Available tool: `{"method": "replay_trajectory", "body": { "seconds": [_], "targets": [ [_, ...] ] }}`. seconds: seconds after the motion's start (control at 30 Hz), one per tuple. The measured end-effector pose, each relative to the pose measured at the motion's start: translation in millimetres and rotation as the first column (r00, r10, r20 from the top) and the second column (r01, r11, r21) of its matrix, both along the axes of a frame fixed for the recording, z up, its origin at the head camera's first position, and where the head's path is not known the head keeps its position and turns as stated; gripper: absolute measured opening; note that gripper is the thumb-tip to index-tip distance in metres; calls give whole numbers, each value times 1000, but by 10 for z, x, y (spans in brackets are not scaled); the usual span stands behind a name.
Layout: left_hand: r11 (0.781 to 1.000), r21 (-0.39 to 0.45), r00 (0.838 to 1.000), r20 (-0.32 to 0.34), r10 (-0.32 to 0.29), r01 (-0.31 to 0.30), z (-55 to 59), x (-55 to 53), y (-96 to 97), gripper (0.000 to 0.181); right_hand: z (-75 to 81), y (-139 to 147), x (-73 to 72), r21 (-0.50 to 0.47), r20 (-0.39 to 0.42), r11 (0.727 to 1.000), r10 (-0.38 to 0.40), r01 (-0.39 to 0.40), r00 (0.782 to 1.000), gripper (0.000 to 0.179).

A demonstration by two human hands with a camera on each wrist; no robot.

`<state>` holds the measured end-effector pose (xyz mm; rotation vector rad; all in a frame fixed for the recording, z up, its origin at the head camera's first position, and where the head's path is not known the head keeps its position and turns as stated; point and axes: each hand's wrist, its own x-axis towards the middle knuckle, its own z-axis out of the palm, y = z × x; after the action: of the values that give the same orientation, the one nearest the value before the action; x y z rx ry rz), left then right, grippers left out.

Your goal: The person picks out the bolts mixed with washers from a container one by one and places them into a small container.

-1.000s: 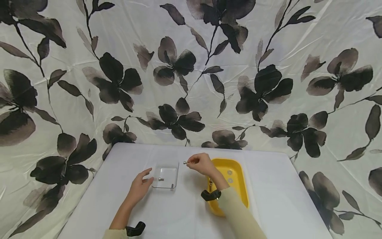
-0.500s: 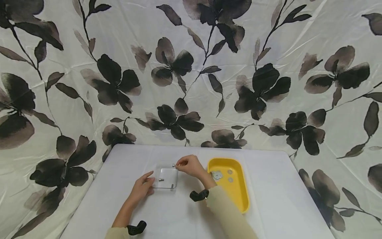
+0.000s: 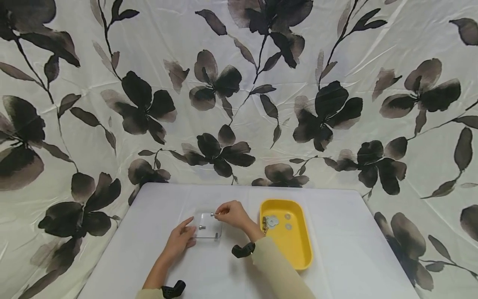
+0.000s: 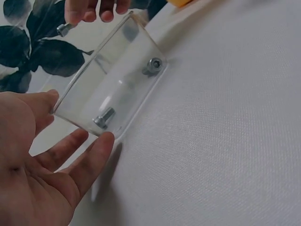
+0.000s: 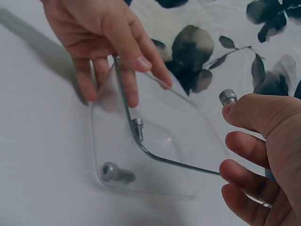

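Note:
A clear plastic box [image 3: 205, 238] stands on the table, tilting none that I can make out. Two metal socket-head screws lie inside it, one screw [image 5: 137, 129] by the hand's side and another screw [image 5: 113, 172] in a corner. My left hand [image 3: 177, 241] touches the box's left side with fairly straight, spread fingers. Between thumb and fingers of my right hand [image 3: 234, 214] is a third socket-head screw [image 5: 227, 96], its head poking out. That hand hovers above the box's right far part, and the screw's shank is mostly hidden by the fingers.
To the right sits a yellow tray [image 3: 295, 253] holding larger washers [image 3: 274, 220], small washers [image 3: 287, 216] and some metal fasteners [image 3: 265, 224] along its left wall. A white cloth covers the table [image 3: 347, 232]; a floral curtain [image 3: 276, 124] hangs behind.
My right hand has carried the screw leftward from beside the tray to above the box. My left hand has come slightly nearer and now touches the box's side.

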<state>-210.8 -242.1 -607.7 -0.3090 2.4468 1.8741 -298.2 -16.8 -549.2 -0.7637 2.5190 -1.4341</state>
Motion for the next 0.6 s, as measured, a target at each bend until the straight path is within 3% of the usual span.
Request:
{"method": "replay_trajectory", "body": {
  "seconds": [0.23,0.47,0.6],
  "targets": [
    [999,24,1000,20,20,-21,-12,4,25,53,-16,-34,26,-5,12,1000,10,-10,1000,4],
    [999,38,1000,-21,12,-11,11,-11,37,53,-25,-55,0,0,-22,1000,16,-16,1000,5],
    [999,48,1000,-8,21,-21,9,5,25,53,-47,-82,8,5,-3,999,33,-33,999,5]
  ]
}}
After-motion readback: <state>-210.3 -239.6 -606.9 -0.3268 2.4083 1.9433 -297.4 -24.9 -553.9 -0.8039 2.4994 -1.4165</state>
